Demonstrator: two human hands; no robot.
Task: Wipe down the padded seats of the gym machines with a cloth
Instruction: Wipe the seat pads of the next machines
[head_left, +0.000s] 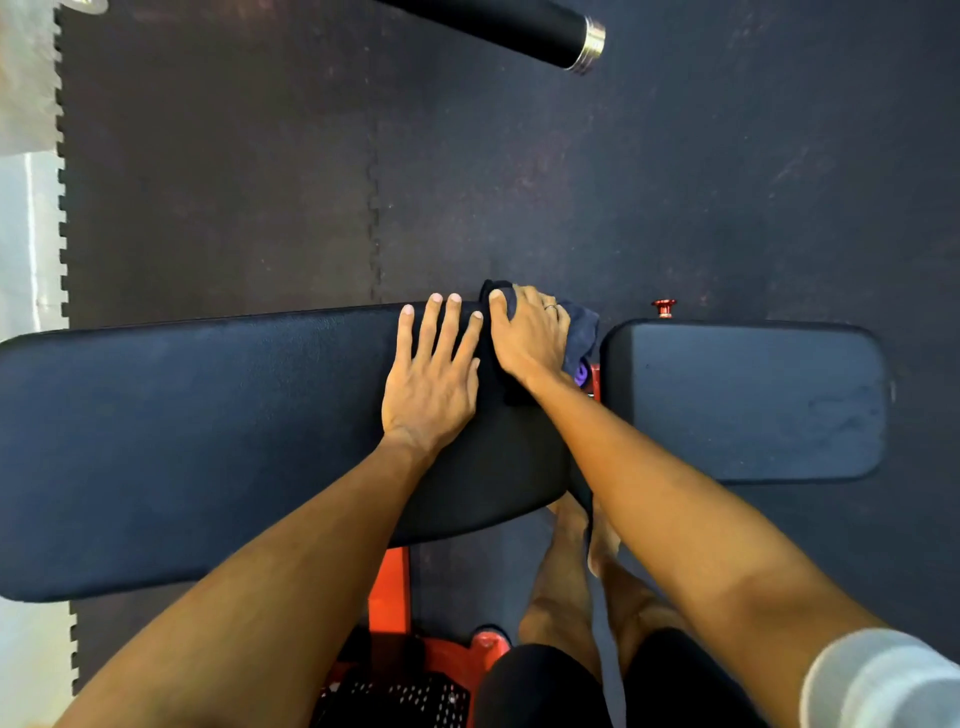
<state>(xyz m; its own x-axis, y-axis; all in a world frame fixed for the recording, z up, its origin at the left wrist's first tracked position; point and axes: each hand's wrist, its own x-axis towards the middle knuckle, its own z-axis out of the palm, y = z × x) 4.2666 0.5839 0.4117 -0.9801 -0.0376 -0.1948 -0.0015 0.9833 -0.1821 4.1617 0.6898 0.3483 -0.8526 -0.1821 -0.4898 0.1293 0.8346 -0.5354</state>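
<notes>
A long black padded bench pad (208, 441) runs across the view from the left. A shorter black seat pad (753, 400) lies to its right, across a narrow gap. My left hand (434, 374) rests flat on the long pad near its right end, fingers straight and spread. My right hand (527, 335) presses a dark blue cloth (582, 327) onto the far right corner of the long pad, with its fingers over the far edge. Most of the cloth is hidden under that hand.
The red bench frame (389, 587) shows below the pad, and a red knob (664, 307) sits behind the seat pad. A black roller with a silver end (519, 26) hangs at the top. Dark rubber floor mats (234, 182) surround the bench. My bare legs (566, 582) stand close to it.
</notes>
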